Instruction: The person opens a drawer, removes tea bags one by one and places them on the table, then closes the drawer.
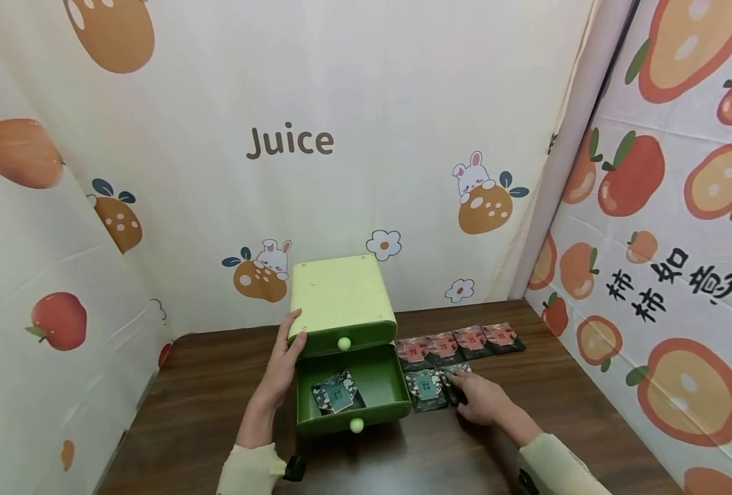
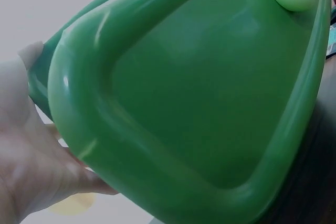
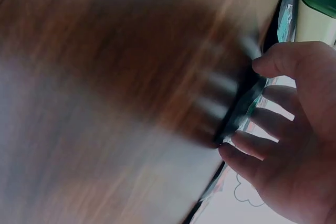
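A pale-yellow and green two-drawer cabinet (image 1: 341, 289) stands on the table with its lower drawer (image 1: 381, 375) pulled out. One dark sachet with a teal label (image 1: 336, 395) lies inside that drawer. My left hand (image 1: 282, 364) rests against the cabinet's left side near the top, thumb by the front edge; in the left wrist view its fingertips partly pass behind the green rim (image 2: 79, 98). Right of the drawer, my right hand (image 1: 480, 399) pinches a teal-label sachet (image 1: 455, 373), largely covered by the fingers. Another teal-label sachet (image 1: 426, 390) lies just left of it.
Behind them, several red-label sachets (image 1: 472, 338) lie in a row on the brown wooden table (image 1: 205, 399). A round knob (image 1: 356, 425) sticks out from the lower drawer's front. Printed fabric (image 1: 403, 172) hangs at the back and both sides.
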Motion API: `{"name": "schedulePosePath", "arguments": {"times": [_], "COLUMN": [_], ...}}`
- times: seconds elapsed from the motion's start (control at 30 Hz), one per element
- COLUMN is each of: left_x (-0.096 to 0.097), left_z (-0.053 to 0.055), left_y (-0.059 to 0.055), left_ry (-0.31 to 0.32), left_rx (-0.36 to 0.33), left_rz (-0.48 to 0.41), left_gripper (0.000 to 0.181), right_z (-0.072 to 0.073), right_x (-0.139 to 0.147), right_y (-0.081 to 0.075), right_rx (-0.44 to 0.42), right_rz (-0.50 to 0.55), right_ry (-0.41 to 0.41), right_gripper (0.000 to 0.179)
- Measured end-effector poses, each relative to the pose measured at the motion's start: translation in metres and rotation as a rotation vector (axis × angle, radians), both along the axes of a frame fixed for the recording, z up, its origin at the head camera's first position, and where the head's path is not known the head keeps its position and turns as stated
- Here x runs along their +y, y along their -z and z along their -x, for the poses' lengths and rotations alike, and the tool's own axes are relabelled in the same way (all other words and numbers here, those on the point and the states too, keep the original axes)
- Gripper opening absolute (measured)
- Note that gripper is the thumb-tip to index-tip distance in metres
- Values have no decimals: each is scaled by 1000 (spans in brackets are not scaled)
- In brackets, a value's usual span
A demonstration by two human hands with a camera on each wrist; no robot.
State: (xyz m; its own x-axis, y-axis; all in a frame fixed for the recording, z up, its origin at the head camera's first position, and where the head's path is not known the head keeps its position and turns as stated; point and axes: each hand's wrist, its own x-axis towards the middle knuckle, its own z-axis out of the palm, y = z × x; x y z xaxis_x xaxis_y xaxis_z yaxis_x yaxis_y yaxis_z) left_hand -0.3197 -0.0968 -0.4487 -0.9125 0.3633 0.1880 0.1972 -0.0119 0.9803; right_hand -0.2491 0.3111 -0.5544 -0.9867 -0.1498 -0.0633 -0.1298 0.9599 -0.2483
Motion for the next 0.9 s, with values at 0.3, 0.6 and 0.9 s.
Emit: {"name": "schedulePosePath", "arguments": {"times": [0.3,0.6,0.9], "left_x": [0,0,1], "left_z": [15,13,16], "left_y": [24,26,26], "left_ry": [-16,-16,-19], "left_rx": [15,26,23], "left_rz": [-18,-32,-36], "left_gripper": [52,51,51], "right_z": [-6,-7,-7], "right_x": [-2,-4,-5], "right_y": [1,2,-1], "right_rx": [45,55,84], "right_rz": [7,39,30], "right_ry": [-4,8,-6], "right_gripper": [61,60,61]}}
